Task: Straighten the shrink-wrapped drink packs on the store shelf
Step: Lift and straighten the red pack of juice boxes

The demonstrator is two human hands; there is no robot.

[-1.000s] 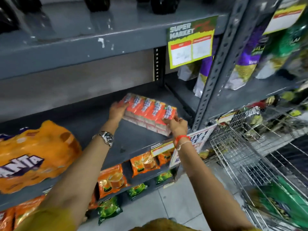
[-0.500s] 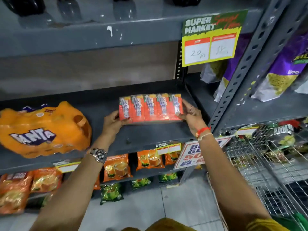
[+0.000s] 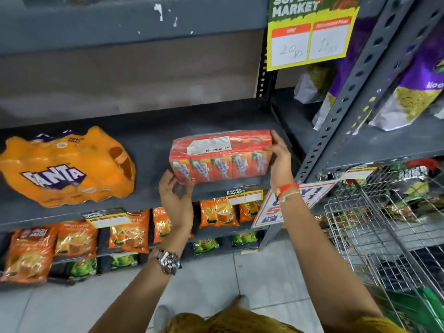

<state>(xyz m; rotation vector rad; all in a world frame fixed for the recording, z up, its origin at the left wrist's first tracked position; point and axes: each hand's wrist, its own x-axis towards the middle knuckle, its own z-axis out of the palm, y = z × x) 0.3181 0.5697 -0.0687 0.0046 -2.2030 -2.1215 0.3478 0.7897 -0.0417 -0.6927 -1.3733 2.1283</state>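
**Juice-box pack sitting right at the shelf lip, slip risk**

So the red shrink-wrapped pack (image 3: 221, 156) of little drink cartons was on the grey middle shelf (image 3: 144, 140), over by the right upright, with its front bottom edge pretty much at the shelf's front lip. Both hands were clamped on it, set apart at opposite ends: left hand (image 3: 176, 192) cupped under the lower left corner, right hand (image 3: 278, 159) pressed flat on the right end. It looked tipped back a bit, label side up.

My worry: that film is slick, and the left hand was only catching a corner. If either grip eased off, the pack could've slid forward off the lip and onto the floor. Squeezing harder could've buckled the row of cartons instead.

The orange Fanta pack (image 3: 67, 168) sat well apart to the left, slumped and crooked, so no collision risk there.
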